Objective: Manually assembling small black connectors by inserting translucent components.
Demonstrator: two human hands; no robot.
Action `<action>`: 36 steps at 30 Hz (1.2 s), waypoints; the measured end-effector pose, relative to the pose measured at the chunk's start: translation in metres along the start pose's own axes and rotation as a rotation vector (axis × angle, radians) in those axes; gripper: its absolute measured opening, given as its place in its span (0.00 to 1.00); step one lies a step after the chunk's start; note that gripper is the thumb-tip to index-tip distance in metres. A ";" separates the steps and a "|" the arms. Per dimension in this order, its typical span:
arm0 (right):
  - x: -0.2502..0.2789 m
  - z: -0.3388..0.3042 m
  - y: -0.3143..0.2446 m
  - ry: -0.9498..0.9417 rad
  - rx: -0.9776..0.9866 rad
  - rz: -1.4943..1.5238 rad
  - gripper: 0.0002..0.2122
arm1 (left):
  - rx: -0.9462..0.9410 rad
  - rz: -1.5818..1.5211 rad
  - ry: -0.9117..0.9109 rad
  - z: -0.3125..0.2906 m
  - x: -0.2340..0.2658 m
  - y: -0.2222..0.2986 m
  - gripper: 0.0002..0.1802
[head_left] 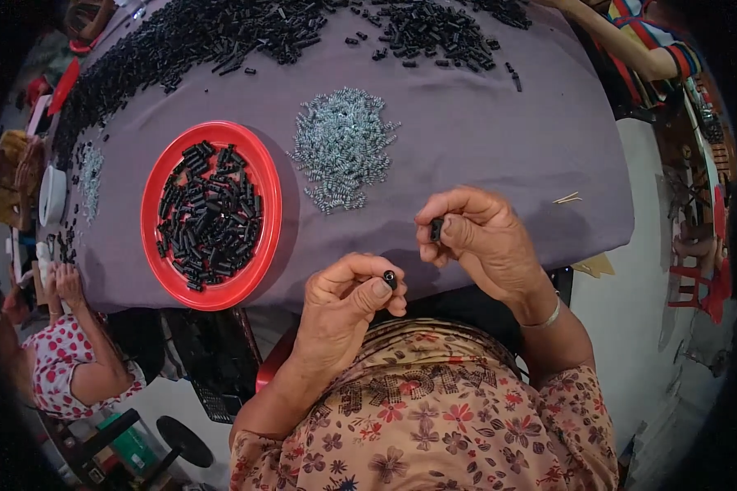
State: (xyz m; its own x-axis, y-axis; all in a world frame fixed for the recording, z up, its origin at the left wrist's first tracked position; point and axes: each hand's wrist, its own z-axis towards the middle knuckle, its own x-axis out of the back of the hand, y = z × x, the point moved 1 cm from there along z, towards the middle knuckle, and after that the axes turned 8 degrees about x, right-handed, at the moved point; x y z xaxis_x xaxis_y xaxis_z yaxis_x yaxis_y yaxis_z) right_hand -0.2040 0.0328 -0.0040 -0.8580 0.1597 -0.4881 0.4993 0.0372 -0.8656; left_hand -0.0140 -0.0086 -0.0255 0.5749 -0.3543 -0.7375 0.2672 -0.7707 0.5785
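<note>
Between the thumb and fingers of my left hand (344, 299) is a small black cylindrical part (390, 280), its round end with a light centre facing up. My right hand (487, 237) pinches a black plastic piece (436, 229) a little farther off and to the right. The two pieces are apart, both held above the table's near edge. Left of my hands stands a red oval tray (151, 233) with many black cylindrical parts (213, 217) in it. Beyond my hands lies a heap of small silvery metal springs (342, 147).
A purple-grey cloth (516, 155) covers the table. Large piles of black parts (205, 37) spread along its far side. Thin pale sticks (567, 198) lie at the right. One person in a dotted top (70, 360) sits at left; another's arm (622, 41) reaches in at far right.
</note>
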 end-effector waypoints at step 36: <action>-0.004 0.000 0.016 0.042 0.026 0.124 0.09 | -0.038 0.048 0.093 0.000 0.001 0.004 0.10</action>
State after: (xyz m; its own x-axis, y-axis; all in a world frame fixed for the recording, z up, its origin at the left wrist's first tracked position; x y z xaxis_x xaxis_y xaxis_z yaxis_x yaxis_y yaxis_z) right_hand -0.1929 0.0324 -0.0163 -0.7839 0.2022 -0.5870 0.5976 -0.0107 -0.8017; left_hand -0.0130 -0.0120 -0.0240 0.6567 -0.3380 -0.6742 0.2659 -0.7328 0.6264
